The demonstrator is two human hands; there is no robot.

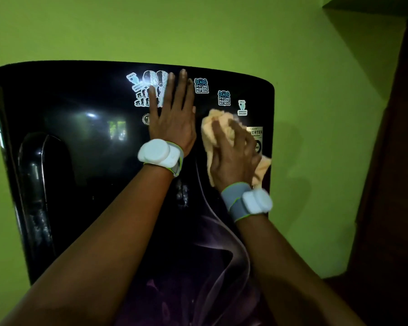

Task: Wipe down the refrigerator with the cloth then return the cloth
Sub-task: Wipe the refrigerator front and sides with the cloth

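A glossy black refrigerator door (85, 161) with a rounded top edge fills the middle of the view, standing against a bright green painted wall (316, 137). The view looks down two bare forearms reaching forward to the door.

The left hand (172, 118) lies flat against the upper part of the door, fingers straight and spread, pointing up toward the top edge; it holds nothing. Its fingers partly cover a cluster of white and blue stickers (146, 90) near the top centre of the door.

Just to the right of it, the right hand (233, 156) presses a crumpled pale peach cloth (217, 128) against the door's upper right area. The fingers are curled over the cloth, bunching it, and the fabric spills out above the fingertips and to the right of the palm. The hand looks blurred.

Right of the left hand, two small blue and white stickers (201, 85) read "It's like magic but real". A silver label (254, 132) at the right edge of the door is partly hidden by the cloth and fingers.

Each wrist wears a grey strap with a white rounded plastic device (154, 150). A curved black door handle (43, 175) sits recessed at the door's left side. A faint purple swirl pattern (222, 250) marks the lower part of the door. Dark brown woodwork (386, 184) rises at the far right.
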